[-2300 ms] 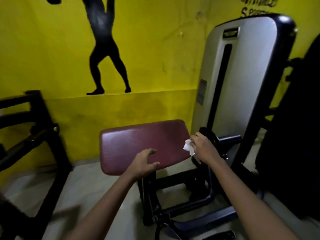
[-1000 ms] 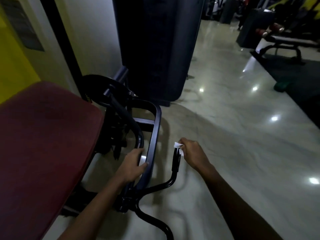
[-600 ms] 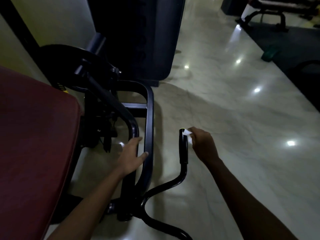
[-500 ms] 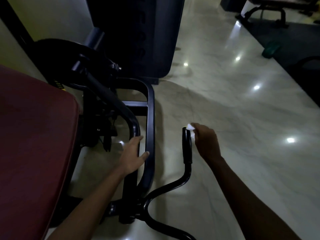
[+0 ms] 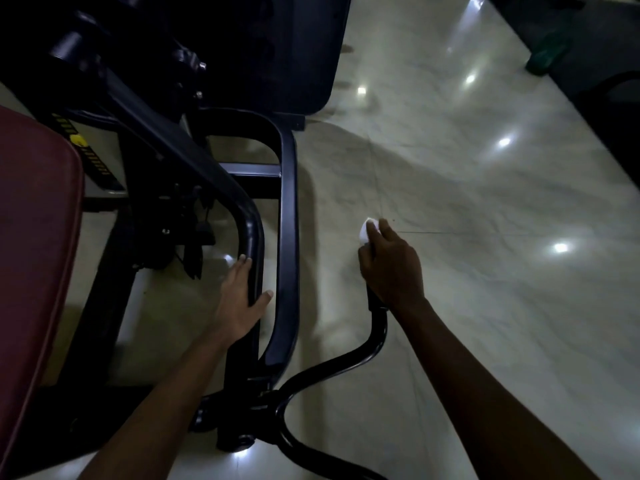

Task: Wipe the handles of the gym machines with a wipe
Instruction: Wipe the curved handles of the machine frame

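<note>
My right hand [image 5: 393, 268] is wrapped round the upright black handle [image 5: 376, 315] of the curved bar, with a white wipe [image 5: 366, 230] pressed under its fingers at the handle's top end. Most of the grip is hidden by the hand. My left hand [image 5: 239, 299] rests with straight fingers and spread thumb on the curved black lever arm [image 5: 247, 220] of the machine. The curved bar runs down from the handle to a joint at the machine's base [image 5: 273, 400].
The maroon pad [image 5: 34, 244] fills the left edge. A black frame tube [image 5: 289, 237] stands between my hands. A dark weight-stack shroud [image 5: 277, 46] rises behind. Glossy pale floor [image 5: 485, 202] spreads right, with a green object [image 5: 543, 58] and dark mat at the far right.
The view swung from the yellow wall and pad down to the machine's side. My right hand with the wipe has closed over the top of the handle; my left hand stays on the lever arm.
</note>
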